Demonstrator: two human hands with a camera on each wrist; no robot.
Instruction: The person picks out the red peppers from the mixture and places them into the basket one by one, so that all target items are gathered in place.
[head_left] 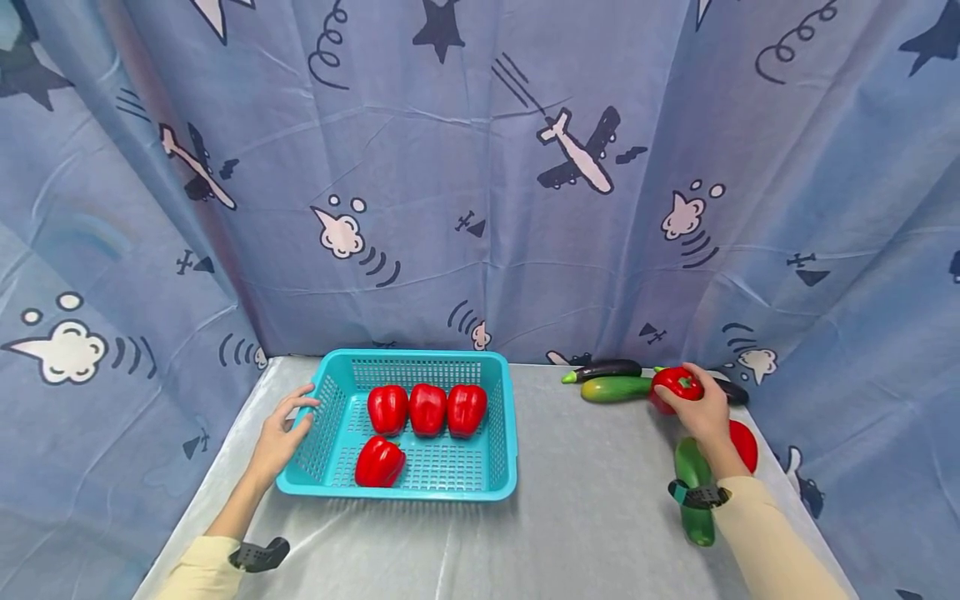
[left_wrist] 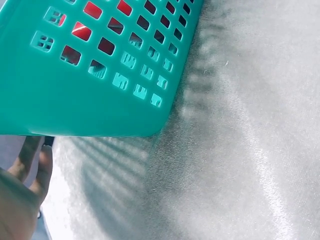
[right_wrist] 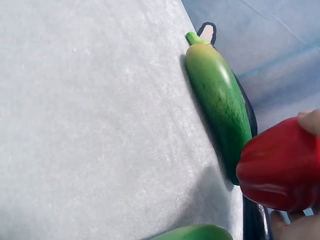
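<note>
My right hand (head_left: 701,410) grips a red bell pepper (head_left: 677,385) at the table's back right; in the right wrist view the pepper (right_wrist: 280,167) covers one end of a green vegetable (right_wrist: 217,95). With fingers extended, my left hand (head_left: 281,435) is at the left rim of the blue basket (head_left: 397,493). The left wrist view has that hand (left_wrist: 22,195) beside the basket wall (left_wrist: 75,110); whether it touches is unclear. Three red peppers (head_left: 427,410) stand in a row inside the basket, and another pepper (head_left: 379,462) lies nearer its front.
A dark eggplant (head_left: 609,371) and the green vegetable (head_left: 615,389) lie along the back edge. Behind my right hand is another dark vegetable (head_left: 733,392). Green cucumbers (head_left: 693,475) and a red vegetable (head_left: 744,446) lie around my right forearm. A patterned curtain (head_left: 480,167) surrounds the table.
</note>
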